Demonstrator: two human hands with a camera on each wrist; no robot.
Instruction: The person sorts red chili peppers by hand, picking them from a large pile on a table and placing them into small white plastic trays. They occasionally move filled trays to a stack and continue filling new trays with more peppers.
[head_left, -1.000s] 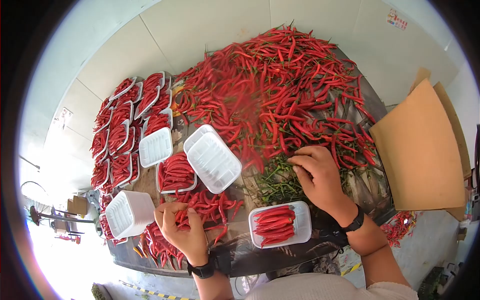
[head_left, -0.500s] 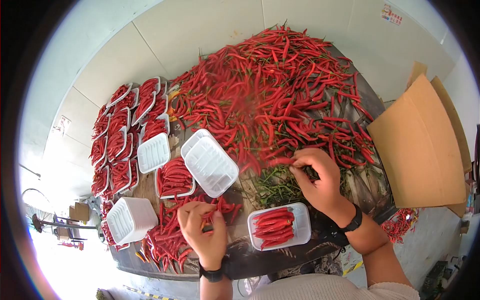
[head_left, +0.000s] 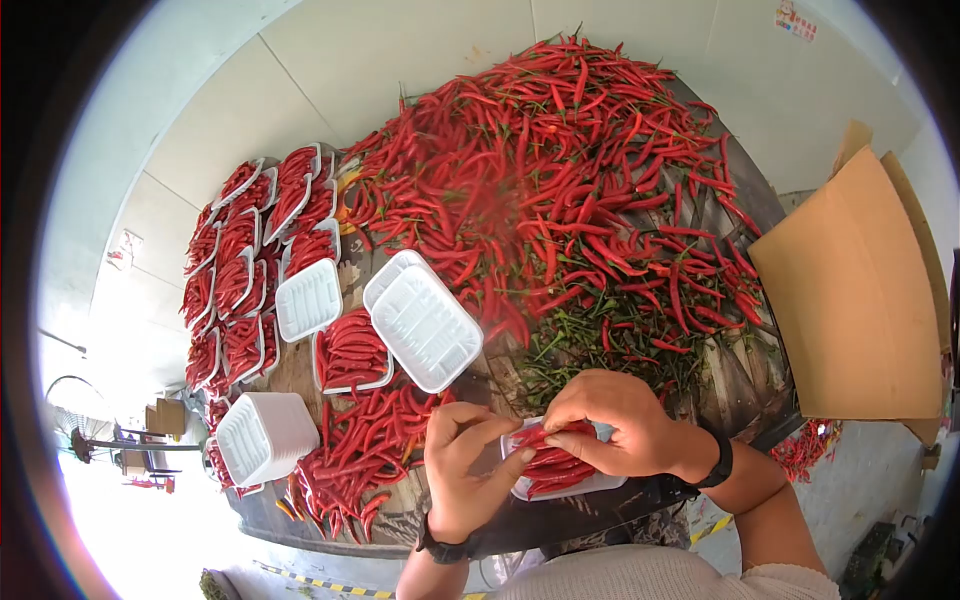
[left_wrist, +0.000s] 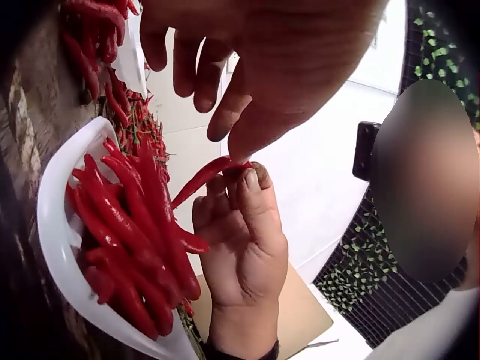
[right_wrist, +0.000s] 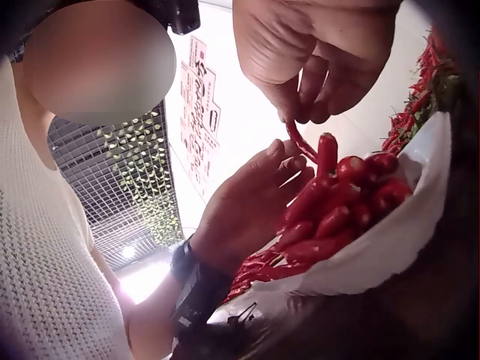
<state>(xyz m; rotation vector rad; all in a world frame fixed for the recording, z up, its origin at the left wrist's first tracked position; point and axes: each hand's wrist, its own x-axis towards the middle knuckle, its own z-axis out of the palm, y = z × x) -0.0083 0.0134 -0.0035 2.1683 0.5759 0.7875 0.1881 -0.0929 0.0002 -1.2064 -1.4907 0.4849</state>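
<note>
My right hand (head_left: pixel 620 425) pinches a red chili pepper (left_wrist: pixel 201 180) by one end between thumb and fingers, over a white tray (left_wrist: pixel 56 225). In that tray lie several red chilies (right_wrist: pixel 330 214) side by side. Close beside it, my left hand (head_left: pixel 470 470) has its thumb and forefinger apart, the tips near the held chili. Seen from the left wrist, the left hand's fingers (left_wrist: pixel 184 67) are spread and its thumb overlaps the chili's pinched end. Loose chilies (head_left: pixel 365 450) lie left of the left hand.
A large heap of stemmed chilies (head_left: pixel 560 160) covers the back of the table, with green stems (head_left: pixel 570 350) in front. Filled trays (head_left: pixel 240 260) are stacked at left. Empty white trays (head_left: pixel 425 320) and a tray stack (head_left: pixel 262 440) stand nearer. A cardboard box (head_left: pixel 850 290) is at right.
My right hand has brought a chili from the edge of the heap down over the tray. My left hand has moved right from the loose chilies to the tray, meeting the right hand.
</note>
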